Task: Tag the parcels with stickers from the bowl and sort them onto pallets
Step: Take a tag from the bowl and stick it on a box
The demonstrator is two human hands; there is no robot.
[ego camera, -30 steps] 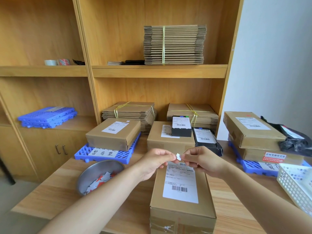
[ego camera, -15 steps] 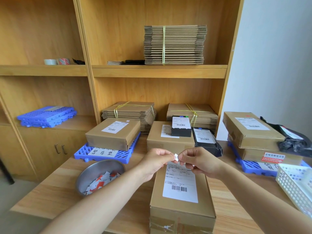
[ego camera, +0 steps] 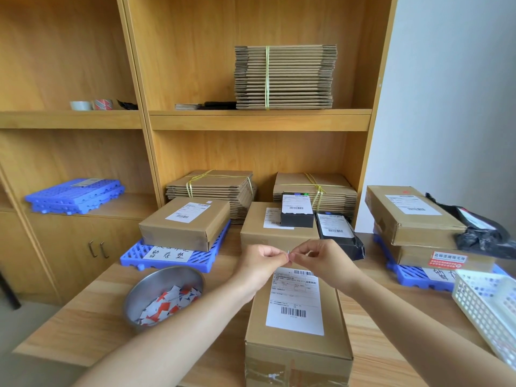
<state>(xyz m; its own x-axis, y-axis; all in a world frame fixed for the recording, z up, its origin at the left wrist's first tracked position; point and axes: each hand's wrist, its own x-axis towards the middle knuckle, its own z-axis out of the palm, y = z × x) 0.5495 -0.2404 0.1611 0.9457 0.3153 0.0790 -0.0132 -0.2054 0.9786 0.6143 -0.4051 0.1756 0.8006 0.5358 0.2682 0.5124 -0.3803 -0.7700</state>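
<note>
A long brown parcel with a white shipping label lies on the table right in front of me. Above its far end, my left hand and my right hand meet and pinch a small white sticker between their fingertips. The sticker is mostly hidden by the fingers. A steel bowl holding several red, white and blue stickers sits to the left of the parcel. A blue pallet at the left carries one brown box. Another blue pallet at the right carries two stacked boxes.
Behind my hands stands a brown box with a small black parcel on it, and a black bag parcel beside it. A white mesh basket sits at the right edge. Bundled flat cartons and spare blue pallets fill the shelves.
Both hands have stayed together over the parcel's far end. The sticker shows less between the fingertips than before.
</note>
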